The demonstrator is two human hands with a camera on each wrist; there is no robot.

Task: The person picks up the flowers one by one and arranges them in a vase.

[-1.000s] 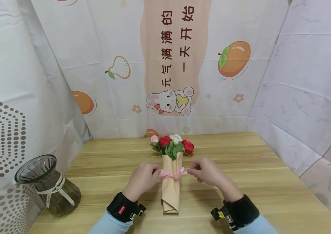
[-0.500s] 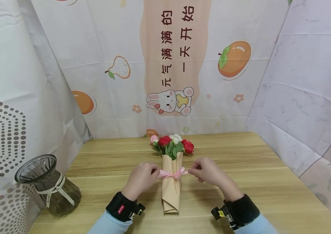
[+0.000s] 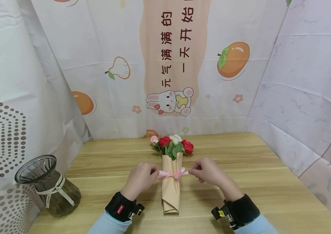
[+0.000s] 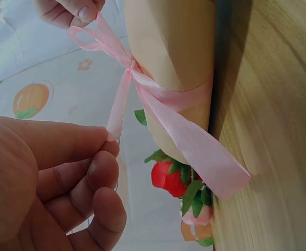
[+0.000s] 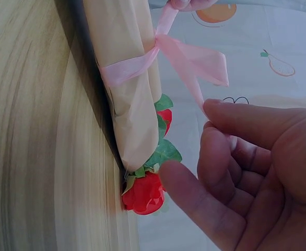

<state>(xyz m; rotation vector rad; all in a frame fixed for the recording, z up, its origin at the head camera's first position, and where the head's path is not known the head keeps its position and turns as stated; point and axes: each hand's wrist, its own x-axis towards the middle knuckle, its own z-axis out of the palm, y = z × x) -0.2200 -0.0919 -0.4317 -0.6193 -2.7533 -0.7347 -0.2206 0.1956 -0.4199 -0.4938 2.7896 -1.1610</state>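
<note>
A bouquet of red, white and pink roses (image 3: 175,139), wrapped in tan paper (image 3: 170,195), lies on the wooden table with its blooms toward the back. Around the middle of the wrap runs a pink ribbon (image 3: 172,175), knotted at the front with a small loop and loose tails. My left hand (image 3: 142,179) pinches one end of the ribbon between thumb and forefinger, left of the wrap. On the other side, my right hand (image 3: 207,171) pinches another part of it the same way. Both held lengths stretch out from the knot, as the left wrist view shows.
A smoky glass vase (image 3: 61,195) with a white cord bow around it stands at the table's left edge. Behind the wooden table (image 3: 241,156) hangs a printed cloth (image 3: 115,97), and more cloth covers both sides.
My left hand has drawn slightly to the left, and my right hand very slightly to the right. The ribbon lengths between them look a little longer; the bouquet stays in place.
</note>
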